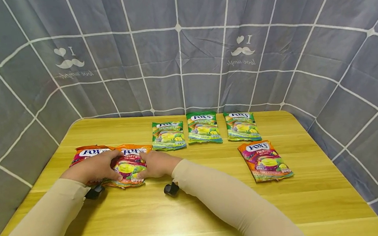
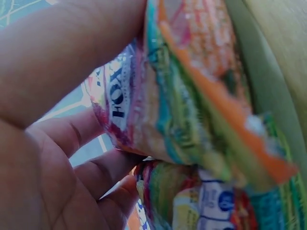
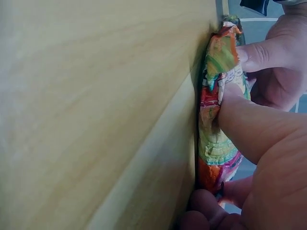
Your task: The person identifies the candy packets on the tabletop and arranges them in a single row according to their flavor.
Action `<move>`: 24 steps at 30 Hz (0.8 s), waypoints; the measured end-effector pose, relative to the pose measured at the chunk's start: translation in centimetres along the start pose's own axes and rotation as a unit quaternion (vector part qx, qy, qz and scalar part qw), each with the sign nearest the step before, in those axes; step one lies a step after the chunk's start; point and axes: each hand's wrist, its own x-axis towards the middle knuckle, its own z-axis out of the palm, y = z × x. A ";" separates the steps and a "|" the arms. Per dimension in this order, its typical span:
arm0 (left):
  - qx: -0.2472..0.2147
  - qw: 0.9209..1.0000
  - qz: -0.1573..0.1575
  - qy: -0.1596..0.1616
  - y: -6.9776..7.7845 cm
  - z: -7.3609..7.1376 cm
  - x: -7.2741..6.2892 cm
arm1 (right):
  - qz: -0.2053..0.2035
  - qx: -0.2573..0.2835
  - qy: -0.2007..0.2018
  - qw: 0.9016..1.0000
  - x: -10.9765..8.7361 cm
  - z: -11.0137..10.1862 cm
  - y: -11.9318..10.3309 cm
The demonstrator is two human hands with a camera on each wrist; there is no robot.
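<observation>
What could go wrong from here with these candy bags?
The left hand grips the middle Fruits bag while lying over the left Fruits bag, so it might drag both. The right hand grips the opposite side, so squeezing could crumple the soft wrapper. The leftmost green bag lies very close to the gripped one's top corner and might get nudged.

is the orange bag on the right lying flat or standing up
Lying flat: the bag shows its printed front faceup on the table
</observation>
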 end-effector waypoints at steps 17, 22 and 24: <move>0.116 0.991 0.009 0.066 4.9 -0.7 0.1 | -0.044 0.069 0.047 0.996 -7.7 -4.1 7.5; 0.094 0.989 0.061 0.094 9.0 0.8 1.8 | -0.012 0.053 0.068 0.996 -11.8 -4.9 12.9; 0.072 0.989 0.081 0.096 10.7 1.6 2.7 | 0.008 0.038 0.074 0.996 -13.4 -5.0 15.0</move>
